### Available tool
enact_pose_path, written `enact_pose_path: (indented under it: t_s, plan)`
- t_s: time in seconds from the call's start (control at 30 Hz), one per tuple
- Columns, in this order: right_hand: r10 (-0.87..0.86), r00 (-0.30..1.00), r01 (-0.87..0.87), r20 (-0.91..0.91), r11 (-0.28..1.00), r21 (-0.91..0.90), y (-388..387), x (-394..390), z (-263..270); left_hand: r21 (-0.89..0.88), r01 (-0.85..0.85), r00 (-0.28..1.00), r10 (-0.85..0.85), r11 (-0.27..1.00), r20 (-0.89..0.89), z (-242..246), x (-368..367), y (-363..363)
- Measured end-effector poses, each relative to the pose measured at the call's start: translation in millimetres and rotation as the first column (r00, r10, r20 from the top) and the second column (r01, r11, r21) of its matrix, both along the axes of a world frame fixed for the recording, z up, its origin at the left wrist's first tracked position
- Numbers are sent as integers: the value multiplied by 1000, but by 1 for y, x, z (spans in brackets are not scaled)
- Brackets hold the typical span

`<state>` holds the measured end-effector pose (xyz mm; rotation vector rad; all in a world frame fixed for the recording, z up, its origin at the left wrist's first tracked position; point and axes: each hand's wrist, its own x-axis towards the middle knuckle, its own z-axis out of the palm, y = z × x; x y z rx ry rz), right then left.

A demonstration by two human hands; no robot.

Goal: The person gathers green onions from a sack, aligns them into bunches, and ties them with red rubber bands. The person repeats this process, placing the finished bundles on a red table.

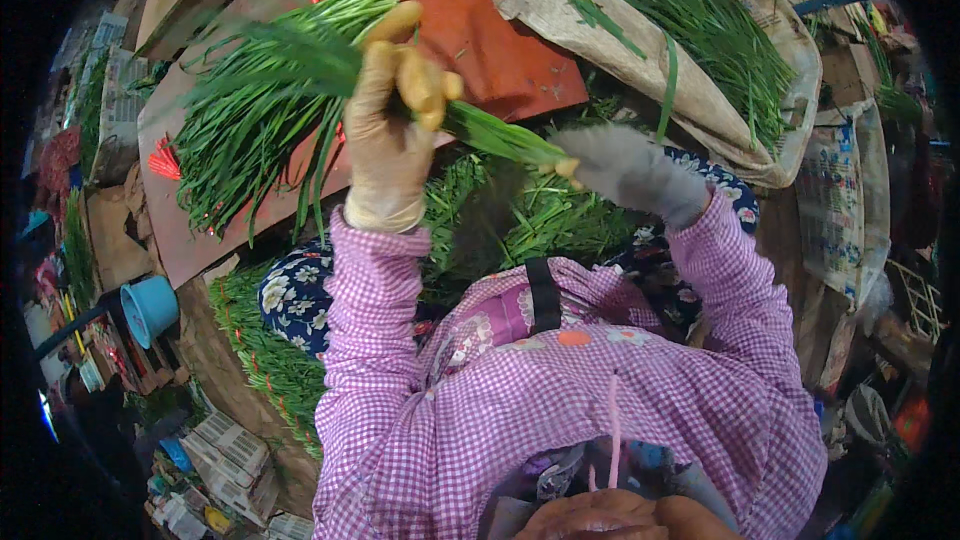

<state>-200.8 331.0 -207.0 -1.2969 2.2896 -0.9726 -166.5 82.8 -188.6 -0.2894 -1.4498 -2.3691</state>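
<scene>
My left hand (394,105), in a pale rubber glove, grips a small bunch of long flat green leaves (499,136), perhaps garlic chives, in front of my chest. My right hand (634,165), in a grey glove with yellowish fingertips, is blurred and closes on the other end of that bunch. A large pile of the same greens (262,112) lies on a reddish board (517,60), behind and left of my left hand. Red ties (163,159) sit at the board's left part. Loose leaves (562,217) lie below my hands, between my knees.
At the upper right, an open woven sack (600,34) holds many more long greens (697,30). Bundles with red ties (266,367) line the floor by my left knee. A blue plastic bucket (150,310) stands farther left. Cardboard and printed sacks (832,202) lie around.
</scene>
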Motion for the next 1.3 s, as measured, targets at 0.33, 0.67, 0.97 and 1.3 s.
enact_pose_path:
  t_s: [0.33, 0.67, 0.97, 1.3]
  plan:
    - [134, 417, -29, -899, 991, 134, -192, -128, -4, -113, -537, 807, 548, 836, 221, -9, 24, -197]
    - [65, 208, 20, -976, 997, 71, -233, -175, -82, -727, -547, 483, 866, 415, 131, -85, 64, -410]
    - [111, 298, 39, -948, 991, 128, -240, -170, -85, -643, -506, 348, 547, -575, -762, -10, 18, -290]
    - [11, 275, 24, -961, 1000, 18, -230, -154, -71, -875, -88, 903, 333, -475, -272, -78, -38, -133]
